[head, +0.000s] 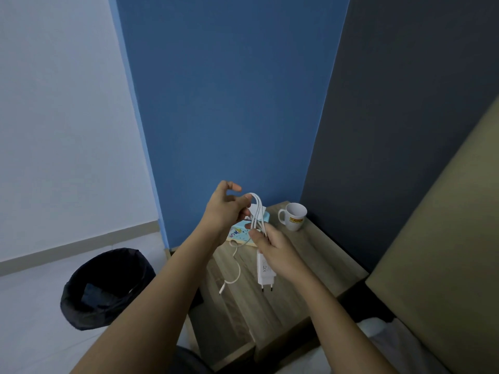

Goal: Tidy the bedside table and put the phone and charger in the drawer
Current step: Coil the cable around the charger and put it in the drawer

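Observation:
Above the wooden bedside table (pixel 318 255), both hands hold a white charger. My right hand (pixel 272 251) grips the folded loops of its white cable (pixel 257 211), and the white plug block (pixel 265 273) hangs below that hand, prongs down. My left hand (pixel 225 209) pinches the top of the cable loops. The loose cable end (pixel 235 268) dangles down to the left over the table. No phone is visible. The drawer front cannot be made out.
A white mug (pixel 294 215) with a yellow logo stands at the table's back. A light blue printed box (pixel 243 232) lies behind my hands. A black bin (pixel 108 287) stands on the floor at the left. A padded headboard (pixel 445 252) and bedding are at the right.

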